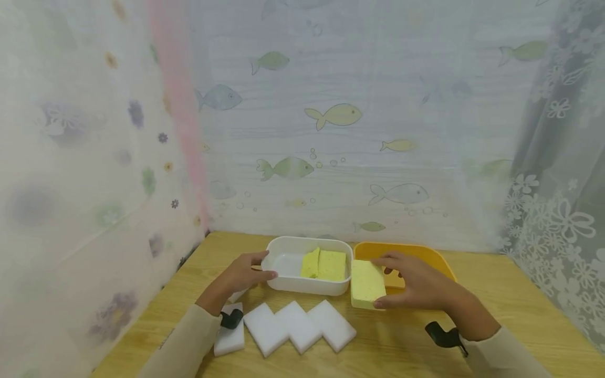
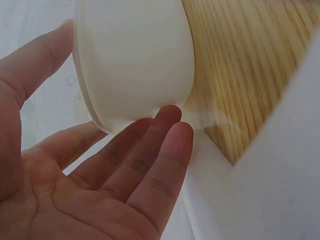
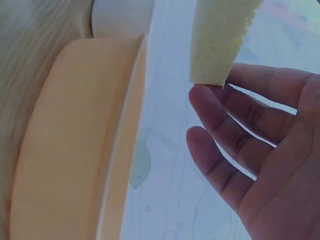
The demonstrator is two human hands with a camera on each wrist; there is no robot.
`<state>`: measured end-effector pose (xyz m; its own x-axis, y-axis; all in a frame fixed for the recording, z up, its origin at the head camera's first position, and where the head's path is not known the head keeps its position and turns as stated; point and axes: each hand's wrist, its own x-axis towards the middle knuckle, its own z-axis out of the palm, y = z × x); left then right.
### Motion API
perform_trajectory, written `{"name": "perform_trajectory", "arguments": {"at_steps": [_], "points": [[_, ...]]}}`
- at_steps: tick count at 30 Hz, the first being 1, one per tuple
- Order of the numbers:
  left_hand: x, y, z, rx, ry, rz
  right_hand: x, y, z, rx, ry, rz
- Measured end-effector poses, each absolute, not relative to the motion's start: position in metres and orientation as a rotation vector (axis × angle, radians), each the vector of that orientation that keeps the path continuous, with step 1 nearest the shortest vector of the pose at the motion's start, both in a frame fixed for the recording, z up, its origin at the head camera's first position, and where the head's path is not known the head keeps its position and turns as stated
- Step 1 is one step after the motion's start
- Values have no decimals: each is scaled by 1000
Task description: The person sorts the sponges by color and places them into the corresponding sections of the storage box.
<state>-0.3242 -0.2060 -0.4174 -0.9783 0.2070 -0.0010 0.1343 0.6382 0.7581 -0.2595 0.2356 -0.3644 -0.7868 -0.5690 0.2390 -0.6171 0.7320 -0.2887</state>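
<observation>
My left hand (image 1: 243, 274) holds the left end of a white plastic container (image 1: 307, 286), thumb at the near rim and fingers round the end. In the left wrist view its fingertips meet the container's wall (image 2: 137, 60). Two yellow sponges (image 1: 332, 266) are in the right half of the container, the left one tilted against the other. My right hand (image 1: 418, 281) pinches another yellow sponge (image 1: 367, 283) by its right side between thumb and fingers. That sponge is raised in front of the left end of an orange container (image 1: 427, 254); its porous edge shows in the right wrist view.
Three white sponge pads (image 1: 298, 326) lie overlapping in a row on the wooden table (image 1: 402, 346), before the white container. Another white pad (image 1: 230, 338) lies beside my left wrist, partly covered by it. Patterned curtains (image 1: 293, 199) hang behind the table and at both sides.
</observation>
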Motion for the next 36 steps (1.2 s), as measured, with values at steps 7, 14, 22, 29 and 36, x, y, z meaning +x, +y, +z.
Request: {"name": "perform_trajectory", "arguments": {"at_steps": [7,14,22,29,36], "points": [[-325,-205,-417,302,2759,1281,-275,221,-358,920,-2770,547],[-325,-206,-417,299,2756,1291,-289,203,-357,925,-2774,518],[-326,-206,-418,306,2765,1275,-302,184,-353,882,-2800,536],[-327,-205,-418,308,2772,1270,-309,174,-346,852,-2811,495],[-326,-205,-417,305,2786,1251,-319,166,-340,883,-2832,489]]}}
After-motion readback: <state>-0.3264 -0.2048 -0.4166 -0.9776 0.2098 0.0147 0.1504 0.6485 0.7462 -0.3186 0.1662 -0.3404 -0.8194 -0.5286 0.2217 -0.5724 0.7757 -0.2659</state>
